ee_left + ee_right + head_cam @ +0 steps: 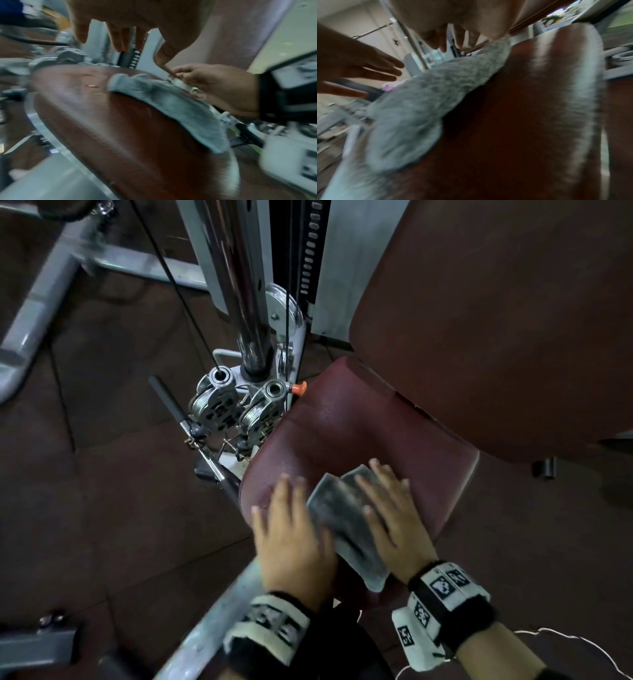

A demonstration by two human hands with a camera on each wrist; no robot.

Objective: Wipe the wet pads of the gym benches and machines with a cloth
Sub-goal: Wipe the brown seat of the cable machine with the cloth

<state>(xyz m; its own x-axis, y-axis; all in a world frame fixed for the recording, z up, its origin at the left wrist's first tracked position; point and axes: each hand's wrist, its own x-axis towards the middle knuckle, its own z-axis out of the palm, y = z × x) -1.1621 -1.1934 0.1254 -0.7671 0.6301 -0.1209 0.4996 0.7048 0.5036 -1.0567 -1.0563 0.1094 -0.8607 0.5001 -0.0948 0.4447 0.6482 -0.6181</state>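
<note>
Seat wipe in progress. The person stood over the dark red vinyl seat pad (342,440) of a cable machine, both hands down on it. The grey folded terry cloth (342,522) lay flat on the near half of the pad, running from the front edge up towards the middle.

Right hand (394,518): fingers straight and spread, palm pressing on the cloth's right side. No curl round the fabric; the grip was released, the hand pushing rather than holding.

Left hand (291,529): also flat, fingers extended, just beside the cloth's left edge. From the head view it seemed to overlap the cloth's near corner, but the blur made it hard to tell whether it touched cloth or bare pad. Nothing grasped.

Fine droplets still glinted on the far part of the seat pad, near the orange-tipped adjustment pin (297,387). The large dark red back pad (496,320) rose behind, with no cloth on it.

Judgement: this was mid-stroke on the seat, with the near portion covered and the far portion still wet. The next move would call for steady downward pressure while sliding the cloth forward over the beaded area, keeping clear of the chrome pulley housings (236,409) close to the left edge of the pad.
</note>
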